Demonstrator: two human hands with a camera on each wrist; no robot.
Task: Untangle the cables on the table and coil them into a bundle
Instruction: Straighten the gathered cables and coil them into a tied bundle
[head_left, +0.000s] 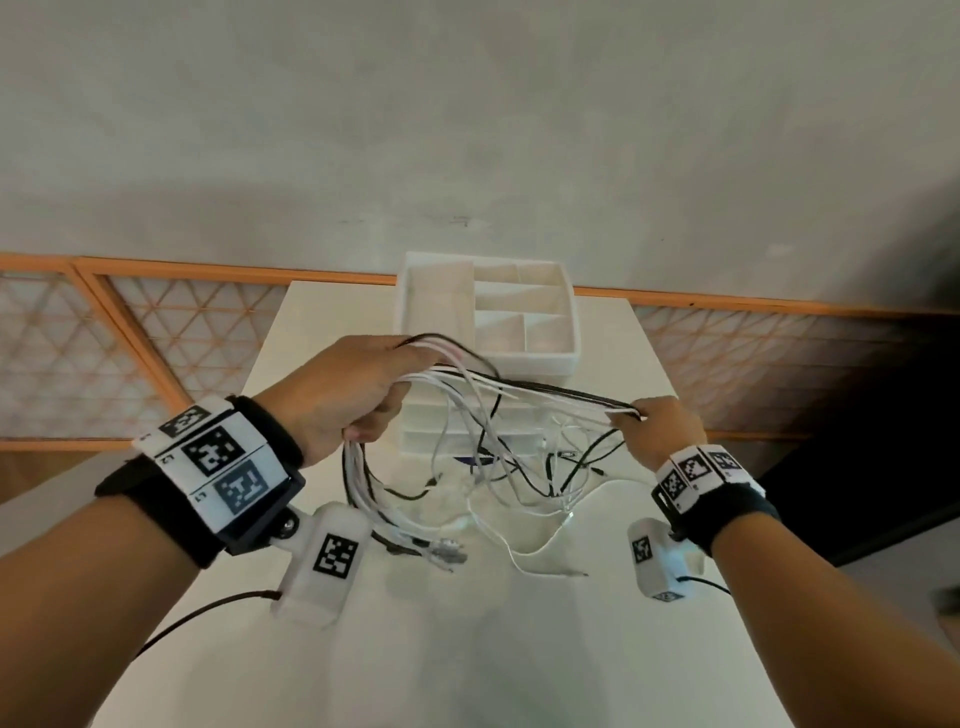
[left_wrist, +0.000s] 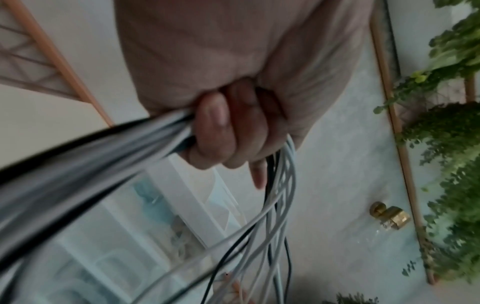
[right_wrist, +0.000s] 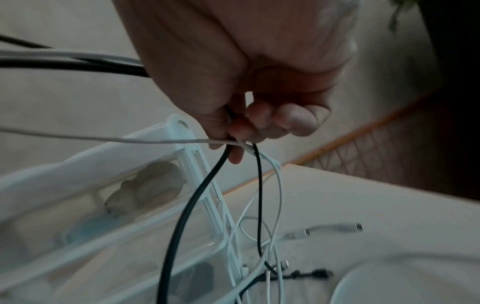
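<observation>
Several thin white and black cables (head_left: 524, 387) stretch in the air between my two hands above the white table (head_left: 467, 649). My left hand (head_left: 353, 387) grips a thick gathered bunch of them in its fist (left_wrist: 228, 131); loops hang below it (head_left: 363, 483). My right hand (head_left: 657, 423) pinches the other end of the strands (right_wrist: 233, 131), with black and white lengths (right_wrist: 197, 197) dropping from it. Loose ends and plugs (head_left: 447, 553) lie tangled on the table between my wrists.
A white drawer organiser (head_left: 488, 317) with open top compartments stands at the table's far side, just behind the cables. Beyond the table runs an orange-framed lattice (head_left: 156, 332). A white round object (right_wrist: 415, 288) sits at the right. Green plants (left_wrist: 451, 144) and a brass knob (left_wrist: 389, 216) show behind the left hand.
</observation>
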